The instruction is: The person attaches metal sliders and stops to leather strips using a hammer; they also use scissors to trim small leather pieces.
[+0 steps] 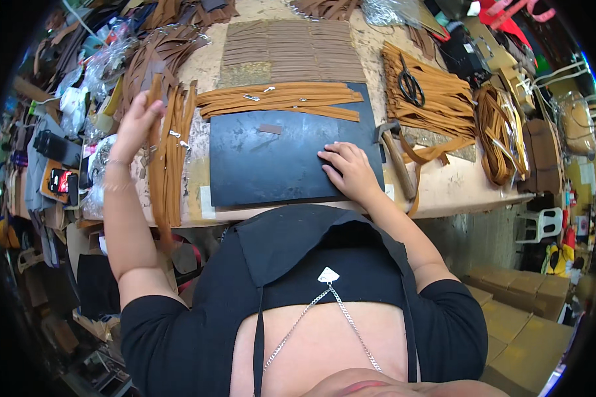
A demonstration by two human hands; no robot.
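Note:
My left hand (136, 124) is closed on the upper end of a long tan zipper strip (159, 212), lifted at the left beside other zipper strips (178, 172) with metal pulls. My right hand (346, 165) rests on the black mat (258, 165), fingers apart. A row of tan zippers (278, 100) with pulls lies across the mat's top, above a small grey-brown piece (271, 128). A hammer (397, 159) with a wooden handle lies just right of the mat.
Black scissors (412, 83) lie on tan strips at right, near a coiled bundle (493, 135). Brown strip panels (291, 49) are at the back. Clutter and a dark bottle (54, 147) crowd the left; a white chair (540, 225) and cardboard boxes (523, 317) stand at right.

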